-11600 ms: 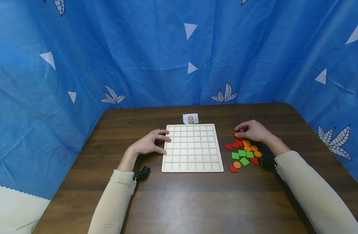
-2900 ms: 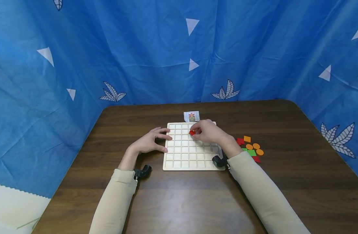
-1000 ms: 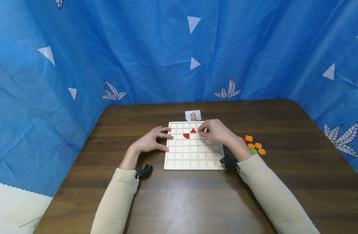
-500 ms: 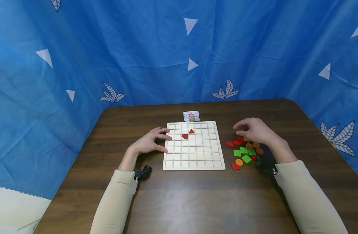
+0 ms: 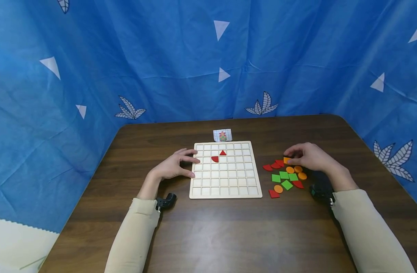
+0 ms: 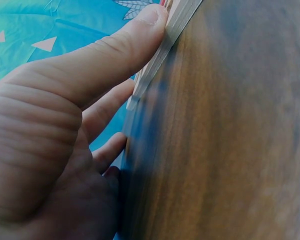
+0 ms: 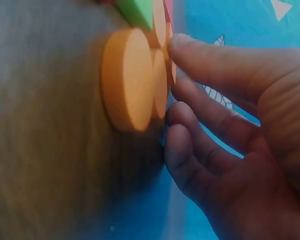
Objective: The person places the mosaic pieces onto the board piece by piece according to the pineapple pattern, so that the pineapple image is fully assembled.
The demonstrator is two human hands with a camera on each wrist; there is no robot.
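A pale wooden grid board (image 5: 228,182) lies mid-table, with a red triangle (image 5: 223,152) and a red quarter-circle (image 5: 214,159) on its upper cells. My left hand (image 5: 172,165) rests at the board's left edge, fingers loosely spread over the rim; in the left wrist view the thumb (image 6: 145,25) touches that edge. To the right of the board, my right hand (image 5: 308,156) pinches an orange square tile (image 5: 286,160) between thumb and fingers at the top of a group of loose tiles. Orange discs (image 7: 137,80) lie just beside these fingers in the right wrist view.
Several green squares (image 5: 284,174), orange discs (image 5: 290,170) and red tiles (image 5: 267,167) lie loose right of the board. A small printed picture card (image 5: 222,135) stands behind the board. Blue patterned cloth (image 5: 181,64) hangs behind the dark wooden table (image 5: 208,235).
The red triangle and red quarter-circle have come onto the board. My right hand has gone from the board back to the tiles and onto the orange square. The left hand stays put.
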